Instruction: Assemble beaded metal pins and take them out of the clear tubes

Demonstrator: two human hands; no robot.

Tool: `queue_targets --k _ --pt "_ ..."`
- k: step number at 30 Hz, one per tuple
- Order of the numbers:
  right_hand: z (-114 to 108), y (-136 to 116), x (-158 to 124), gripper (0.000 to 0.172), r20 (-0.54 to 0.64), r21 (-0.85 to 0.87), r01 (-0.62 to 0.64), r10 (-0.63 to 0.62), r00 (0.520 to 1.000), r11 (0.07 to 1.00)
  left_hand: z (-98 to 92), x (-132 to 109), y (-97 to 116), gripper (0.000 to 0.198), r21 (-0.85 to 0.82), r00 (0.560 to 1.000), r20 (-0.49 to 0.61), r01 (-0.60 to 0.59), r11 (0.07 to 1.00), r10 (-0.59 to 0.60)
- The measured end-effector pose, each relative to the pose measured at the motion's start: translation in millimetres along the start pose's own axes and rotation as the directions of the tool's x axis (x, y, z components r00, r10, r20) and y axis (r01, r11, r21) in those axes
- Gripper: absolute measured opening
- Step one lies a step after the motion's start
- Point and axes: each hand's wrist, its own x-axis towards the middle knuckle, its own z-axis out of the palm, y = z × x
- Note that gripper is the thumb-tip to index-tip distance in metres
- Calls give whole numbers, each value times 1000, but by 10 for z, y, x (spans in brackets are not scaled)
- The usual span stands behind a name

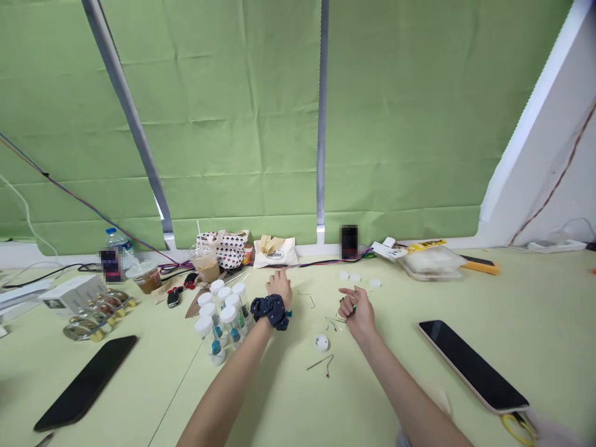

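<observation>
My left hand (280,285), with a dark scrunchie (271,310) on the wrist, rests on the table beside a cluster of small clear bottles with white caps (222,316); its fingers curl down and I see nothing in them. My right hand (355,310) is closed in a loose fist, pinching something small and green that I cannot make out. Bent wire pieces (322,363) and a white cap (321,342) lie between my forearms. More white caps (356,277) lie beyond my right hand.
A black phone (86,382) lies at the left, another phone (471,363) at the right. Iced drinks (205,262), a water bottle (120,247), pouches (275,251), small tins (95,313) and a plastic box (431,261) line the back edge below green blinds (298,118).
</observation>
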Motion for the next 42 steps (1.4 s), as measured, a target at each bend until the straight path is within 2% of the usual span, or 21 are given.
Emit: queue_targets --k 2,4,5,7,11,15,17,20,23,28,31,33,36,38,42 --pt "-30 -59 24 29 -6 136 -18 19 1000 991 16 -291 46 32 -29 985 169 -29 999 33" --pt "-36 -119 26 30 -37 259 -38 49 998 965 6 -597 118 38 -107 932 344 -81 991 113" --pt "-30 -145 19 31 -37 297 -27 40 999 954 -3 -729 161 39 -143 907 394 -100 985 149" --pt "-1 -176 -5 33 -17 333 -3 9 1000 943 -17 -919 258 38 -177 889 420 -114 978 180" --pt "86 -140 -77 37 97 298 30 -61 993 954 -46 -1062 438 38 -173 910 368 -137 975 193" --pt "138 -22 -114 34 116 106 99 -111 987 989 -102 -1105 469 39 -129 924 300 -207 970 237" --pt "134 37 -102 29 126 71 63 -72 989 995 -122 -1117 430 39 -104 933 280 -206 973 227" --pt "110 107 -79 24 112 125 -32 18 994 992 -140 -1129 390 38 -77 945 257 -190 979 204" --pt "95 153 -83 22 83 165 -56 43 996 985 -154 -1143 406 40 -100 944 257 -186 977 206" --pt "116 179 -161 27 278 157 -118 70 958 980 -156 -1168 445 41 -122 952 246 -156 980 182" --pt "130 189 -206 32 354 101 -164 118 928 981 -149 -1181 437 41 -108 957 228 -159 981 180" --pt "132 204 -215 32 373 79 -199 156 915 977 -144 -1187 424 41 -97 957 223 -167 981 185" --pt "131 231 -208 27 349 89 -223 179 920 971 -142 -1190 401 40 -70 962 206 -171 983 181" --pt "133 245 -208 28 338 97 -221 177 924 971 -145 -1190 389 39 -55 963 204 -171 984 179" --pt "146 251 -235 32 395 84 -199 150 906 976 -158 -1192 394 39 -71 960 211 -173 982 184"
